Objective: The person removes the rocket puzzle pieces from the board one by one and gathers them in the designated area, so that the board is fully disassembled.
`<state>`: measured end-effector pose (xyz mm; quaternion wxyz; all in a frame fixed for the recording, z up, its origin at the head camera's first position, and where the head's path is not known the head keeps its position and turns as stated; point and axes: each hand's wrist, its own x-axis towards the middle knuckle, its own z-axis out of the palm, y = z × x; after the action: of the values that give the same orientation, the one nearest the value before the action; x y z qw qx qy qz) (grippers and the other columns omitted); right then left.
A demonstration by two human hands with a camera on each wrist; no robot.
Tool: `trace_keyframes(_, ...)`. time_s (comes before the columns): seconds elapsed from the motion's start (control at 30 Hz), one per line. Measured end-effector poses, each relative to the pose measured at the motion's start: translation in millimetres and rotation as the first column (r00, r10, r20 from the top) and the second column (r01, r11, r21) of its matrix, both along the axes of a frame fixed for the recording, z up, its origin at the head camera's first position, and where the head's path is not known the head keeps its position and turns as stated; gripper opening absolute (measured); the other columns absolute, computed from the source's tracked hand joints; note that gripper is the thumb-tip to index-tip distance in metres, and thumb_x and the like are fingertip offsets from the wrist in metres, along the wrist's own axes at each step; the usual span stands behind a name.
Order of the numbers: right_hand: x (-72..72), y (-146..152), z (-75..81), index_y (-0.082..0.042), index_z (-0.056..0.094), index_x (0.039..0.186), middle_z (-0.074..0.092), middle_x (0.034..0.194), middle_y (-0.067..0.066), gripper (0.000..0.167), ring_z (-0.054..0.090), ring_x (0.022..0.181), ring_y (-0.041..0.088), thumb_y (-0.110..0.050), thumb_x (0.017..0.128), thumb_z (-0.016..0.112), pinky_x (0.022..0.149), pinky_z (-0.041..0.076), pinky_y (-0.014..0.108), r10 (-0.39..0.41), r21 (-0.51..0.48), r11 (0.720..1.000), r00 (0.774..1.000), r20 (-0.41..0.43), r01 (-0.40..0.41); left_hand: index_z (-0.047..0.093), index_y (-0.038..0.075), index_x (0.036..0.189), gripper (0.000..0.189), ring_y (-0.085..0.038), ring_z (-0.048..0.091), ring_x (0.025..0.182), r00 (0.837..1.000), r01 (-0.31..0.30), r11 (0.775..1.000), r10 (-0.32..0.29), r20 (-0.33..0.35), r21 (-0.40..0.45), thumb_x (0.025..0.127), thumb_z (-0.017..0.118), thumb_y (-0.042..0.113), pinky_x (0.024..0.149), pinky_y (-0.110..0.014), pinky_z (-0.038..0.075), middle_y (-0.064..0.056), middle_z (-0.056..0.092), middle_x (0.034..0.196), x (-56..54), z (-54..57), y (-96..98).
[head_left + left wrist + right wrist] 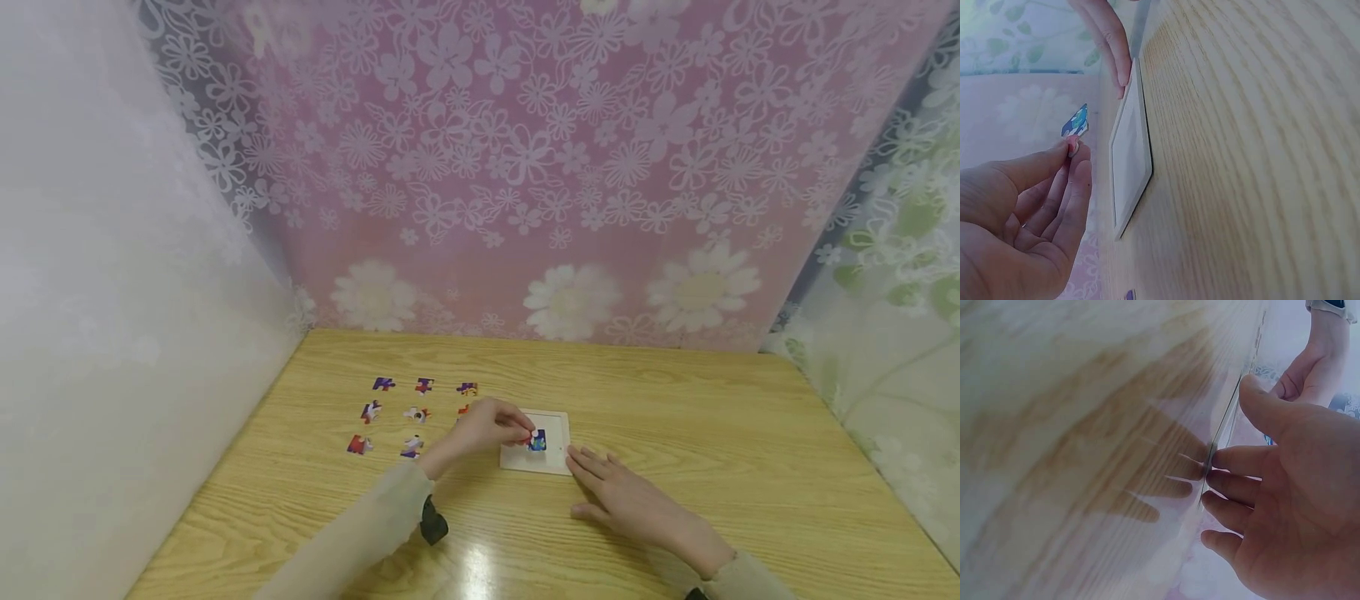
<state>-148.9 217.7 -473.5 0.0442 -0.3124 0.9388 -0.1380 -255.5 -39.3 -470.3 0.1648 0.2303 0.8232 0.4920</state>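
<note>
Between thumb and fingertips my left hand [491,429] pinches a small jigsaw puzzle piece [537,442], coloured blue and red. In the left wrist view the puzzle piece [1075,127] is tilted and held above a shallow white tray [1130,150], apart from it. My right hand [630,500] lies with fingers extended, its fingertips touching the right edge of the white tray [534,463]. The right wrist view shows the right hand [1272,469] with straight, slightly spread fingers against the tray's edge. The left hand hides part of the tray's left side.
Several loose puzzle pieces lie spaced in rough rows left of the tray, among them a purple one [383,384], a red one [358,445] and a white one [412,447]. One is partly behind the left hand. Flowered cloth [525,167] hangs behind the wooden table [675,400].
</note>
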Motion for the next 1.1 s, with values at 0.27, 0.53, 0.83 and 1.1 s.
trace_keyframes(0.27,-1.0,0,-1.1,0.005,0.042,0.151,0.038,0.159,0.021,0.071,0.036,0.145,0.042,-0.045,0.102,0.057,0.116,0.029,0.061,-0.004,-0.004,1.000,1.000,0.021,0.004,0.079,0.010,0.102,0.010,-0.010,0.071,0.083,0.999,-0.016,1.000,0.015,0.038,0.019,0.096,0.071,0.011,0.075,-0.031,0.062,-0.001,0.076,0.093,-1.4,-0.4,-15.3)
trace_keyframes(0.53,-1.2,2,-1.3,0.006,0.041,0.151,0.037,0.158,0.023,0.073,0.037,0.144,0.043,-0.047,0.102,0.055,0.114,0.030,0.063,0.015,-0.013,1.000,1.000,0.015,-0.015,0.079,0.012,0.102,0.010,-0.015,0.072,0.089,0.998,-0.042,0.999,0.040,0.045,0.027,0.096,0.071,0.013,0.078,-0.032,0.061,0.000,0.075,0.098,-2.2,-2.3,-39.0)
trace_keyframes(0.83,2.3,2,2.0,0.007,0.040,0.151,0.037,0.158,0.023,0.073,0.037,0.144,0.043,-0.045,0.102,0.056,0.113,0.031,0.062,0.022,-0.033,0.999,1.000,-0.005,-0.023,0.078,0.012,0.106,0.012,-0.017,0.073,0.089,0.996,-0.080,0.997,0.080,0.034,0.006,0.098,0.069,0.016,0.077,-0.031,0.061,-0.002,0.076,0.098,-9.3,-6.0,-67.2)
trace_keyframes(1.1,2.2,2,2.6,0.008,0.041,0.150,0.037,0.157,0.024,0.073,0.038,0.143,0.044,-0.045,0.102,0.055,0.112,0.033,0.063,0.034,-0.026,0.999,0.999,-0.009,-0.034,0.078,0.010,0.104,0.012,-0.017,0.071,0.086,0.992,-0.122,0.990,0.122,-0.003,-0.072,0.099,0.068,0.013,0.075,-0.031,0.061,-0.002,0.075,0.097,-7.5,-2.3,-83.9)
